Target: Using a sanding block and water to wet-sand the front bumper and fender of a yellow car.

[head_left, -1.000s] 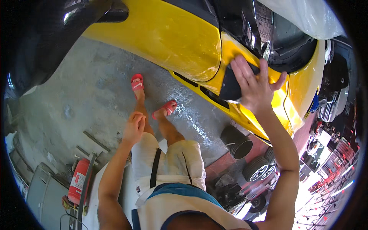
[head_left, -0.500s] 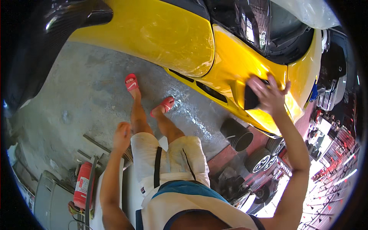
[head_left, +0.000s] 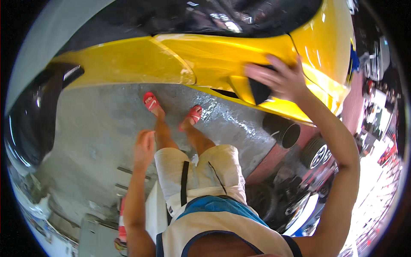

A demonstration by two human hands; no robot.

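My right hand lies over the side of a yellow car, beside a black opening in the bodywork. Its fingers are spread apart and partly smeared by motion. Nothing shows in its grasp, though the palm side is hidden. My left hand hangs over the floor to the left of my legs, touching nothing. Its fingers are loosely curled in and a little blurred, and I see no object in them.
A dark bucket stands under the car's lower edge. Beyond it are a wheel and a pile of dark parts. A glossy black part rises at far left. Behind my left forearm is a red cylinder. The concrete floor has wet-looking shine.
The view has swung, so the car lies more level across the top. My right hand stays at the black opening, its fingers blurred. My left hand still hangs beside my legs.
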